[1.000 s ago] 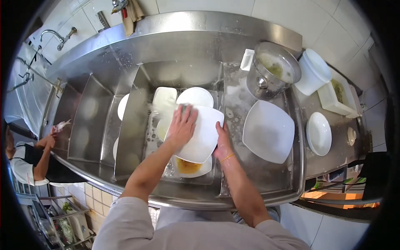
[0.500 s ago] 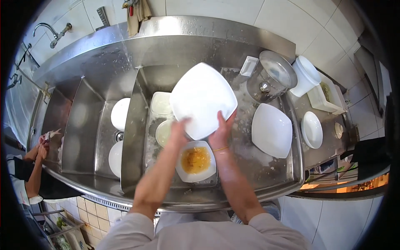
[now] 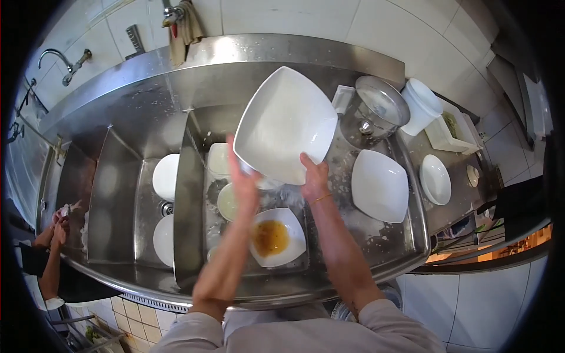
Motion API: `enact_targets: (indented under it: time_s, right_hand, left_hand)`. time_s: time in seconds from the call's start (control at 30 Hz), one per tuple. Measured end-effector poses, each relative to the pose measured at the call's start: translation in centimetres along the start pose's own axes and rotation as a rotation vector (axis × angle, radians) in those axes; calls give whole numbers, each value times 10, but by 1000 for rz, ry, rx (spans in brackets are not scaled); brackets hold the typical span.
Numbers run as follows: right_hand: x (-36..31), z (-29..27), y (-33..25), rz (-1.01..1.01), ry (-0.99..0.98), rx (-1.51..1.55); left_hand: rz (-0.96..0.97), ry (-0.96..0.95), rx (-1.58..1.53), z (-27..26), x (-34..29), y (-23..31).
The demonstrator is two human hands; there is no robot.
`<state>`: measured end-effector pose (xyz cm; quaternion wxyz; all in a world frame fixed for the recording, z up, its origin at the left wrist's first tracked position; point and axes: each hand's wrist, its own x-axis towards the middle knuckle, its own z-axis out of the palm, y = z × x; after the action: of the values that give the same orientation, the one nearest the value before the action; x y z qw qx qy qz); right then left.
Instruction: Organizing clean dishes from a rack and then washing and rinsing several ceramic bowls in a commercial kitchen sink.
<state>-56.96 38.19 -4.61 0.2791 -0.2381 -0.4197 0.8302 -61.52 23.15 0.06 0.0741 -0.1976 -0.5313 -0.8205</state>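
Note:
A large white square bowl is tilted above the middle basin, its hollow inside facing me. My right hand grips its lower right edge, thumb over the rim. Along the lower left edge is my left hand, blurred, fingers stretched out; whether it touches the bowl I cannot tell. Beneath my hands, a smaller white square bowl holds amber liquid with dark bits. A square dish and a round bowl, both with pale contents, stand left of it. Part of another white dish shows under the raised bowl.
On the wet right-hand ledge lie a white square dish and a steel pot. Beyond the rim are a white oval bowl and a white tub. White plates lie in the left basin. Another person's hands work at far left.
The large bowl has tipped and risen slightly, so its inside now shows. My left hand has shifted from its lower corner to its left edge. The amber liquid has pooled to one side.

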Motion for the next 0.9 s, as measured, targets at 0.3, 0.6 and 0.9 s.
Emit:
enact_targets:
  time_s: [0.3,0.6,0.9]
  right_hand:
    - [23,-70,-65,245,-116,47]
    - [16,-103,-101,304,-307,-207]
    - [-15,-240,-244,-158,341,-846]
  left_hand:
    - [-574,-146,-425,82,-33,-14]
    - [-667,-146,-624,141,5,-68]
    - [-915,-304,-515,98,-65,-17]
